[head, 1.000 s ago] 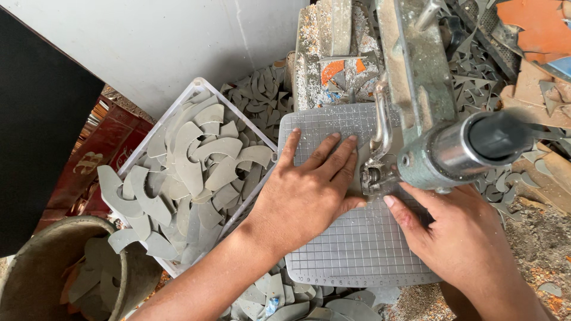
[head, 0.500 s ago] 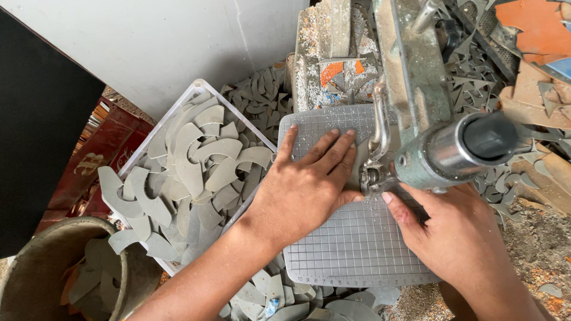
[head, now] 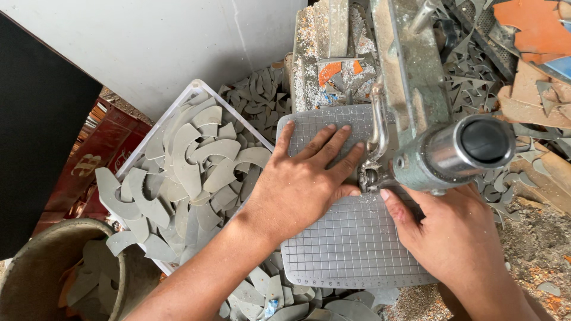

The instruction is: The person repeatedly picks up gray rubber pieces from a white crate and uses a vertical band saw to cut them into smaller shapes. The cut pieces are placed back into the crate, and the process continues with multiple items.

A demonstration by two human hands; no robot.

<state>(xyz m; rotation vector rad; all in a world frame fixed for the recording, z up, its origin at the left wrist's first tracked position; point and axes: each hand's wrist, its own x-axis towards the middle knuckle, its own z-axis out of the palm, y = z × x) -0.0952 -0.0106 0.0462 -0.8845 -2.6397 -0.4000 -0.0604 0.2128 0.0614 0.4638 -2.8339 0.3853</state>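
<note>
A dusty workbench (head: pixel 538 261) carried a grey gridded cutting plate (head: pixel 351 249) at its middle. At nine o'clock of the plate sat a white tray (head: pixel 193 90) heaped with curved grey offcuts (head: pixel 190 166). More grey scraps (head: pixel 285 297) lay at six o'clock, and orange and brown pieces (head: pixel 535 35) at two o'clock.

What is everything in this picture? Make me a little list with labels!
Left hand: flat, fingers spread, on the gridded grey mat
Right hand: on the mat, fingertips at the machine's metal head
Machine: worn metal arm with a shiny cylinder
White crate: heaped with curved grey cut pieces
Round tub: bottom left, holds more grey pieces
Orange scraps: top right
</note>
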